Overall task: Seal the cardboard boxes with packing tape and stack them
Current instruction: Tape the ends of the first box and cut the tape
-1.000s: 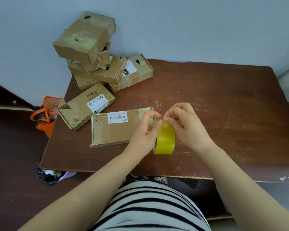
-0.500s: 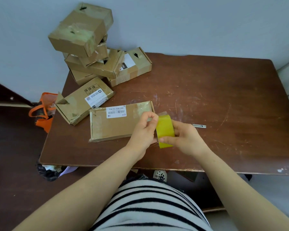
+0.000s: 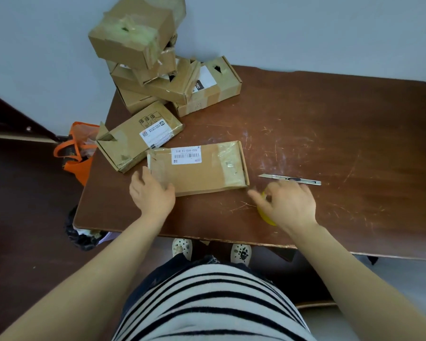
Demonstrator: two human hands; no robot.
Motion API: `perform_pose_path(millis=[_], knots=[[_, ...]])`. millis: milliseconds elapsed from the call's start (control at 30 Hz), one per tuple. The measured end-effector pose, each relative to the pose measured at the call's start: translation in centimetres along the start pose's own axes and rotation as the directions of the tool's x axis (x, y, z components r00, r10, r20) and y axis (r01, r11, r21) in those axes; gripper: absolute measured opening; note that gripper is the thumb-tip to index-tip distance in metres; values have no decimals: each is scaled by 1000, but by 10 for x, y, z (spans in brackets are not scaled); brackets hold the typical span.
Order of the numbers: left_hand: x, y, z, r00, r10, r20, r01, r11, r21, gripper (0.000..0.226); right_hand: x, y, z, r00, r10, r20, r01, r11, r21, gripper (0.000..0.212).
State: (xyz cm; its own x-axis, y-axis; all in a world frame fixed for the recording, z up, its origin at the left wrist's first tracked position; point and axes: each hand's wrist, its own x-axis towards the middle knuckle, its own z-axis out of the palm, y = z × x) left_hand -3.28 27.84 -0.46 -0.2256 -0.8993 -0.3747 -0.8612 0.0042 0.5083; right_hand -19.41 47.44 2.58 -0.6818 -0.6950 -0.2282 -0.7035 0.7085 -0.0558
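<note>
Box [image 3: 199, 168] flat on table [image 3: 330, 134], label up, near front edge, left of middle, clear tape across right end. On its near left corner, left hand [image 3: 153, 195]: fingers loosely spread, thumb lying on top face, gripping nothing. Just right of box and apart from it, right hand [image 3: 289, 205] cupped over yellow tape [image 3: 266, 217] on table; fingers curled round roll, forefinger stretched toward box's near right corner, roll mostly hidden under palm. Just beyond right hand, knife [image 3: 290, 179] on table, pointed end toward box, untouched. Against box's far left corner, second box [image 3: 138, 143], angled, one end flap raised. At table's far left corner, against wall, stack [image 3: 145, 57] of taped boxes, top one tilted; beside it on table, far box [image 3: 209, 87] with white label. Orange bag [image 3: 74, 153] on floor left of table; dark bag [image 3: 81, 235] below front left corner. Striped shirt [image 3: 207, 303] at bottom of view, two shoes [image 3: 181, 247] under front edge.
</note>
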Motion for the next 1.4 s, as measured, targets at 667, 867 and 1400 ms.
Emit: perform_pose_path(millis=[667,867,1400], knots=[[32,2,-24,988,26,153,75,784,-616,38,80,-45,7,945,240,224,-301,361,883,67],[37,8,-23,973,108,203,50,762,-646,46,70,-33,2,947,290,139,-232,317,920,42],[47,55,-30,783,622,10,-516,659,-547,43,40,-5,-11,883,469,-22,30,-10,1000,55]])
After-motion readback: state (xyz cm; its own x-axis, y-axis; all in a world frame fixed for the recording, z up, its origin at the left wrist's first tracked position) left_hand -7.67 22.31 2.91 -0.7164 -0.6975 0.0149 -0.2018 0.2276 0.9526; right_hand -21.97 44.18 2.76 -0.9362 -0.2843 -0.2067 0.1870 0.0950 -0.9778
